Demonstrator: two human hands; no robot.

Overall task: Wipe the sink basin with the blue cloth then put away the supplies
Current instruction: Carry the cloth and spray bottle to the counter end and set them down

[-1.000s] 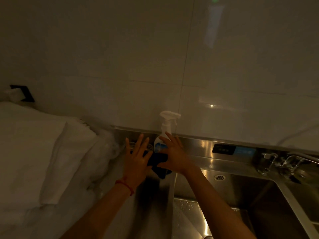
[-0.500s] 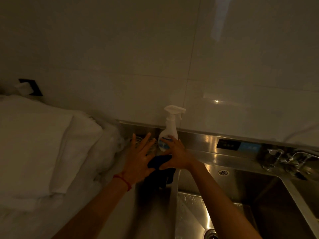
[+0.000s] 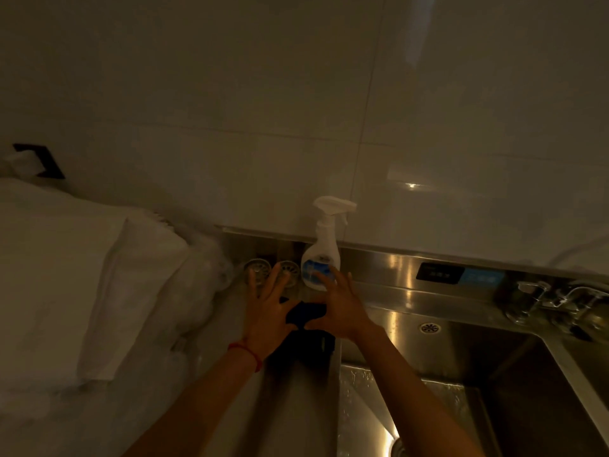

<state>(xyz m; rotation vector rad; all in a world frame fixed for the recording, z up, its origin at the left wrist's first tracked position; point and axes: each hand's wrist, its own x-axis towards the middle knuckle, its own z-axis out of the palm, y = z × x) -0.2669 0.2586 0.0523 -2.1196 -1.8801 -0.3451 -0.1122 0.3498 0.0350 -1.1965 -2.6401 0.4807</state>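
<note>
Here the blue cloth (image 3: 304,313) lies on the table beside the sink basin (image 3: 408,404), at six o'clock of the spray bottle (image 3: 321,255); the left hand (image 3: 268,311) and right hand (image 3: 341,306) press it, fingers straight.

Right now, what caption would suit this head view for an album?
Both hands, left hand and right hand, press the blue cloth flat beside the spray bottle at the sink.

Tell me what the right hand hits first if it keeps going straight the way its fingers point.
The right hand points up and back toward the wall. Most likely it meets the spray bottle first; its fingertips already overlap the bottle's label, though depth is unclear.
</note>
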